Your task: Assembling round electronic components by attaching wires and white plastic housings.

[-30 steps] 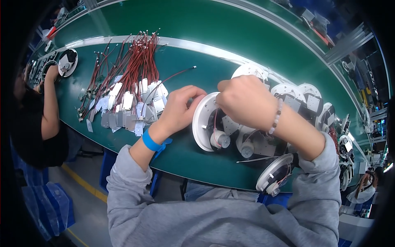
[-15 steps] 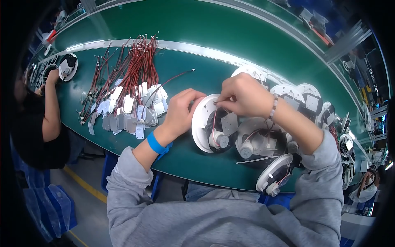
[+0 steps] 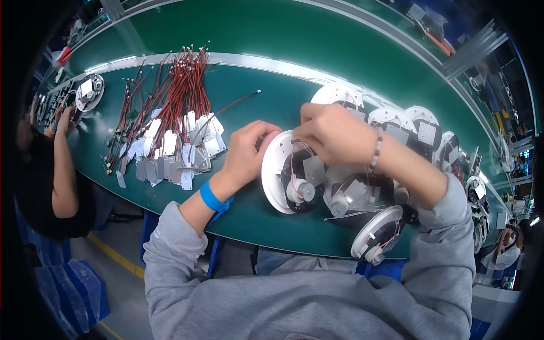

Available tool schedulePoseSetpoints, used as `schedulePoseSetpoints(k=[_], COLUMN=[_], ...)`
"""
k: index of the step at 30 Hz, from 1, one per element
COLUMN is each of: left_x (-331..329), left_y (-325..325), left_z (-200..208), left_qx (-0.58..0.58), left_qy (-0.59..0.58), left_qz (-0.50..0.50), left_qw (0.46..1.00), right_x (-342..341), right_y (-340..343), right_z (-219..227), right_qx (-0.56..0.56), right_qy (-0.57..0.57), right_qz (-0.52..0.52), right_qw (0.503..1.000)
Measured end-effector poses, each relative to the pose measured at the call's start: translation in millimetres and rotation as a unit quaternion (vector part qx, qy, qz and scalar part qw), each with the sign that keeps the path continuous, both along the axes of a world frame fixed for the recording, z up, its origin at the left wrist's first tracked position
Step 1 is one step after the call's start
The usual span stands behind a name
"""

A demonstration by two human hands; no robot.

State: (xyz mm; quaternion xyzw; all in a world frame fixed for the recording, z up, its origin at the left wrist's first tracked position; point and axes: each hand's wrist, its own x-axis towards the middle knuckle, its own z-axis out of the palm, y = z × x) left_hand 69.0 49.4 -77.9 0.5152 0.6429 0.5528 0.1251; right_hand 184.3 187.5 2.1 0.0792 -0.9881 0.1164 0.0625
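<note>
My left hand (image 3: 246, 150) grips the rim of a white round housing (image 3: 271, 180), which stands tilted on the green table. Inside the housing sit a black part, a pale plate (image 3: 313, 169) and a small white cylindrical motor (image 3: 305, 191). A thin red wire (image 3: 292, 164) runs from near the motor up to the housing's top edge. There the fingers of my right hand (image 3: 337, 131) are pinched together on the wire's upper end; the tip itself is hidden. Close below my right wrist lies another unit with a white motor (image 3: 339, 205).
Left of my hands lies a pile of pale plates (image 3: 170, 143) with red cables (image 3: 190, 82). Several similar round units (image 3: 422, 122) line the right side. One housing (image 3: 375, 233) leans at the table's front edge. At far left a co-worker's arm (image 3: 65, 175) reaches to the table.
My right fingers have shifted slightly left and curled closer over the housing's top edge. My left hand keeps its grip. The co-worker's hand has moved down, away from the round unit there.
</note>
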Motion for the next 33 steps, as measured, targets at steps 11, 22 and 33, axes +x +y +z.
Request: schedulePoseSetpoints(k=[11,22,33], left_x=[-30,-35,-39], left_y=[-14,-16,-14], left_z=[11,4,0], left_qx=[-0.110,-0.180,-0.186], left_qy=[-0.272,-0.275,-0.420], left_qz=[-0.180,-0.220,-0.278], left_qw=[0.939,0.919,0.844], right_x=[-6,-24,-24], right_y=[-17,-15,-19], right_z=[-5,10,11], right_qx=[-0.107,-0.211,-0.211], right_qy=[0.042,-0.166,-0.166], right_qz=[-0.049,-0.157,-0.169], right_qw=[0.992,0.951,0.948])
